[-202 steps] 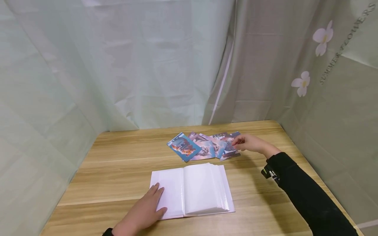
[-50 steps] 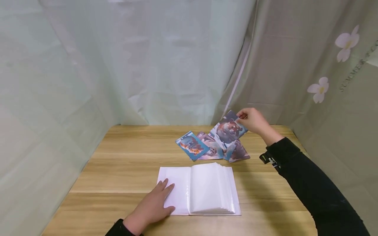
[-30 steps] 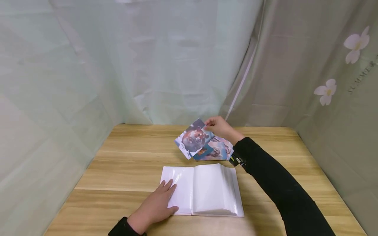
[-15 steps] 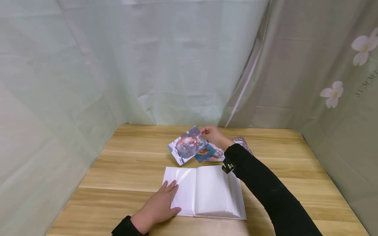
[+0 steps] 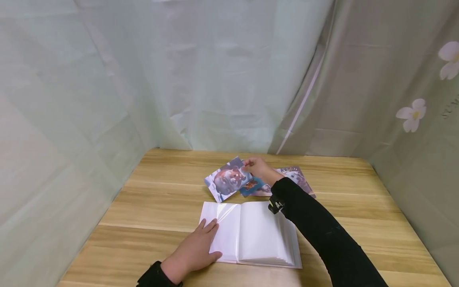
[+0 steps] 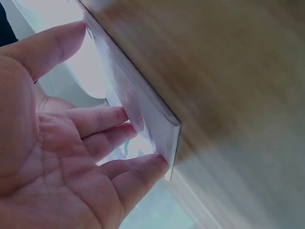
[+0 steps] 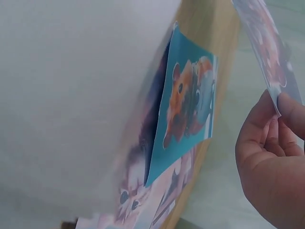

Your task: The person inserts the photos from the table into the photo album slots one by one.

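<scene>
A white photo album (image 5: 258, 229) lies spread on the wooden table, its visible pages blank. My left hand (image 5: 195, 249) rests with extended fingers on its left page; in the left wrist view the fingertips (image 6: 159, 164) touch the cover's edge region. Behind the album, my right hand (image 5: 261, 169) pinches a corner of a picture card (image 5: 227, 181) showing a round brown-and-grey animal. That card is raised and tilted, also seen in the right wrist view. Below the hand lies a blue card (image 7: 188, 95) with an orange animal, overlapping other picture cards (image 5: 297, 179); my arm hides part of them.
The wooden table (image 5: 161, 211) extends on both sides of the album. Pale curtains (image 5: 229, 79) enclose its back and sides. In the right wrist view a white album page (image 7: 86, 105) fills the left part.
My right hand took the animal card from the right of the pile, lifted it and carried it left, then slowed. My left hand stays on the album. The head view has shifted slightly.
</scene>
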A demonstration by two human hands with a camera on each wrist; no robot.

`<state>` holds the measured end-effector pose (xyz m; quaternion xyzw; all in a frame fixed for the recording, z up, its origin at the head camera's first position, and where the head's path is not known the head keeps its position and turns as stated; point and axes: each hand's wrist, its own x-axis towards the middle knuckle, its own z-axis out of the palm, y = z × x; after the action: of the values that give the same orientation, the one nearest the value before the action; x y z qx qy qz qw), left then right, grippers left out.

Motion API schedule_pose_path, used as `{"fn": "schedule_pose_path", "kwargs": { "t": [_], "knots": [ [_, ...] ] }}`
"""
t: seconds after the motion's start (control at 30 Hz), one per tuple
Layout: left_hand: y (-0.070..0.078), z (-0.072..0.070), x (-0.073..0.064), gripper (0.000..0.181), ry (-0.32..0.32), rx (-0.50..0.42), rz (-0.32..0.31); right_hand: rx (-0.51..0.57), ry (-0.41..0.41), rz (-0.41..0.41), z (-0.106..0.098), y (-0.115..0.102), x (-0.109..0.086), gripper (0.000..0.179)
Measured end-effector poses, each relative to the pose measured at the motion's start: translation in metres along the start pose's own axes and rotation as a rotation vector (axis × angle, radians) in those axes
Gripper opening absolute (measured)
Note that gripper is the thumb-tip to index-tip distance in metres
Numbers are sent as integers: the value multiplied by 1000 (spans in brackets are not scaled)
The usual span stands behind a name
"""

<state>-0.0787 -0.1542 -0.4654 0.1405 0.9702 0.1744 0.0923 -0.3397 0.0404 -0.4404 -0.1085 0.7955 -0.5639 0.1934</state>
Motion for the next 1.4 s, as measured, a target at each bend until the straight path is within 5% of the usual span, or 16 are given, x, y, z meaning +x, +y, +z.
{"fn": "schedule_pose_path", "kwargs": {
  "t": [0.27,0.8,1.0,1.4],
  "knots": [
    [0,1,-1,78,8,11,12,-14,4,33,-2,1,-1,8],
    [4,0,-1,79,-16,-9,8,-69,-36,-44,-1,17,0,8],
    [5,0,-1,79,-16,-15,6,-188,-63,-101,-3,23,3,9],
    [3,1,-4,79,10,-28,23,-280,-112,-82,-7,18,2,4]
  ]
}}
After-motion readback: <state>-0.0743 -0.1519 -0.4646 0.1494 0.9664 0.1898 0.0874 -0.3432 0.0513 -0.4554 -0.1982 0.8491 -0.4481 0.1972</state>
